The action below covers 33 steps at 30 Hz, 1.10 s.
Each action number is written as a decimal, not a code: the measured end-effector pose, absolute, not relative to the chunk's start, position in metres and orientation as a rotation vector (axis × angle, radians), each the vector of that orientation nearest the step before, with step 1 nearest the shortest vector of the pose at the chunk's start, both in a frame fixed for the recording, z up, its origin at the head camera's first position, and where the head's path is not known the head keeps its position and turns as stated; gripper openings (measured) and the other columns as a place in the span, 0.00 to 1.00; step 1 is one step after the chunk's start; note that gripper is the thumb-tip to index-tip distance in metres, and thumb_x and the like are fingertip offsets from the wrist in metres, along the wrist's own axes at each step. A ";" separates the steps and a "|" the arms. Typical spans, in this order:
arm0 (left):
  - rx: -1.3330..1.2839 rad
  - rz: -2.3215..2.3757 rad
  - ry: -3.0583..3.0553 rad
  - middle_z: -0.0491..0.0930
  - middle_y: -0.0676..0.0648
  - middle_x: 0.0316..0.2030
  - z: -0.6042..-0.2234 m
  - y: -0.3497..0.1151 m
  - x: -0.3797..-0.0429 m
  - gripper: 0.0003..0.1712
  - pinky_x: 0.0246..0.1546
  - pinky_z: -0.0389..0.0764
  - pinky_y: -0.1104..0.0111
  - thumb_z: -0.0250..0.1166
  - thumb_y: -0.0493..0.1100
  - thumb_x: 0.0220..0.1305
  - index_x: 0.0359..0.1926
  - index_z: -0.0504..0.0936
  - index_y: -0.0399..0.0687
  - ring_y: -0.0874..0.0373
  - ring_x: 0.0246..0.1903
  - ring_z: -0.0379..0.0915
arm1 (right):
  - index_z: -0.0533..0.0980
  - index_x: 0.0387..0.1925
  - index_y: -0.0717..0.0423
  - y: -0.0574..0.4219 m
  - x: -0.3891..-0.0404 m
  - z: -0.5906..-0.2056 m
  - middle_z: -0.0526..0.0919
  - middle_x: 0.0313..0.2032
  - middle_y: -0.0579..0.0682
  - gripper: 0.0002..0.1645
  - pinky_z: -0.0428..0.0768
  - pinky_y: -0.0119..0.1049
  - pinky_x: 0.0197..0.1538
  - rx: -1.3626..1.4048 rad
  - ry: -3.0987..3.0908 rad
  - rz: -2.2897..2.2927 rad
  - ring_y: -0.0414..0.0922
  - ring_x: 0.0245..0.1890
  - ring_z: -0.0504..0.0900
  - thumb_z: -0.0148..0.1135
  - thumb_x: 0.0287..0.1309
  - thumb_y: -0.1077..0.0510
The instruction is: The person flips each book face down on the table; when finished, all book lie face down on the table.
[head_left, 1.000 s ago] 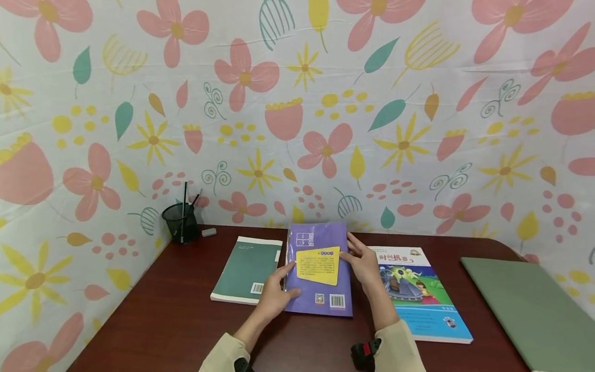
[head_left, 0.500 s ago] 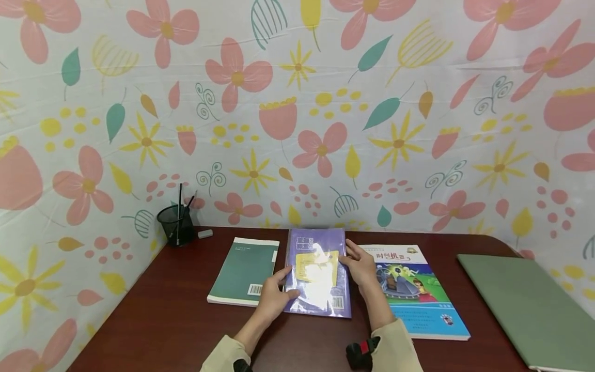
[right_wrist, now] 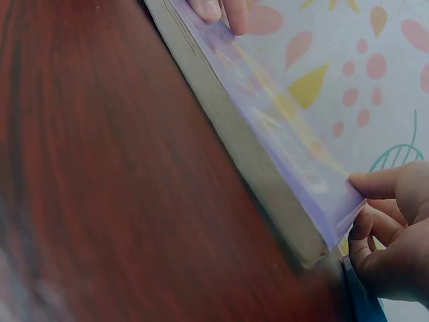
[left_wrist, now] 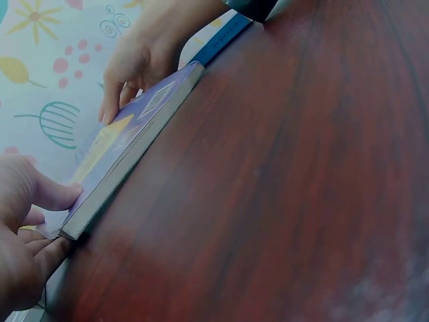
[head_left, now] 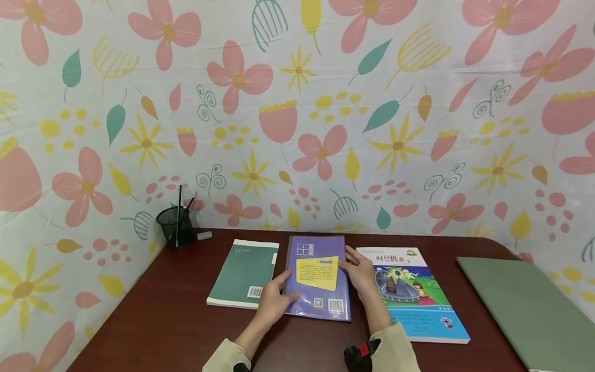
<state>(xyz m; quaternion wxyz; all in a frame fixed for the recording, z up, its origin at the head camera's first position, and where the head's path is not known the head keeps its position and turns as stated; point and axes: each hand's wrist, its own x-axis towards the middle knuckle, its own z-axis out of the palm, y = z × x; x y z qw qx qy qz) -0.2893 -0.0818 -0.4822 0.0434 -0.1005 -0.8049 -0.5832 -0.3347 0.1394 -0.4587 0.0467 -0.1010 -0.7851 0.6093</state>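
A purple book (head_left: 321,299) with a yellow text panel and a barcode lies between both hands in the middle of the table. My left hand (head_left: 274,299) grips its left edge, thumb on the cover; the left wrist view shows fingers (left_wrist: 50,255) under the lower corner. On the opposite side my right hand (head_left: 361,271) holds the right edge, its thumb on the cover and its other fingers along the side. The book's thick page block (right_wrist: 234,144) faces the person in the right wrist view.
A green book (head_left: 244,274) lies to the left, and a colourful illustrated book (head_left: 418,294) to the right. A large green flat board or folder (head_left: 525,305) covers the far right. At the back left stand a black mesh pen holder (head_left: 175,227) and a small eraser-like block (head_left: 204,235).
The purple book has come down slightly, its top edge sinking lower against the wall. A bright glare crossed its cover half a second ago and is gone now. Both hands keep their hold.
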 end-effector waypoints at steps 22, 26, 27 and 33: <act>-0.291 -1.795 -2.481 0.72 0.22 0.58 -0.480 -0.082 -0.290 0.40 0.50 0.82 0.58 0.68 0.30 0.54 0.65 0.62 0.19 0.35 0.58 0.73 | 0.64 0.69 0.63 0.133 -0.333 -0.464 0.72 0.61 0.69 0.33 0.79 0.47 0.48 -0.207 -2.645 1.566 0.58 0.51 0.76 0.57 0.63 0.62; -0.247 -1.820 -2.469 0.70 0.23 0.60 -0.480 -0.081 -0.290 0.40 0.49 0.82 0.59 0.69 0.30 0.54 0.65 0.63 0.20 0.35 0.59 0.72 | 0.65 0.68 0.63 0.131 -0.331 -0.462 0.74 0.54 0.70 0.33 0.81 0.45 0.43 -0.224 -2.645 1.562 0.59 0.47 0.77 0.58 0.62 0.63; -0.229 -1.827 -2.467 0.70 0.23 0.60 -0.481 -0.081 -0.290 0.40 0.49 0.82 0.60 0.69 0.30 0.54 0.65 0.63 0.20 0.35 0.59 0.72 | 0.65 0.68 0.64 0.131 -0.331 -0.462 0.74 0.54 0.70 0.33 0.81 0.45 0.43 -0.227 -2.646 1.561 0.59 0.48 0.77 0.58 0.62 0.63; -0.167 -1.805 -2.448 0.70 0.23 0.60 -0.480 -0.079 -0.288 0.38 0.52 0.80 0.57 0.69 0.29 0.53 0.64 0.65 0.20 0.33 0.61 0.70 | 0.65 0.68 0.65 0.129 -0.331 -0.465 0.72 0.59 0.71 0.33 0.79 0.50 0.51 -0.237 -2.655 1.545 0.61 0.55 0.74 0.58 0.62 0.63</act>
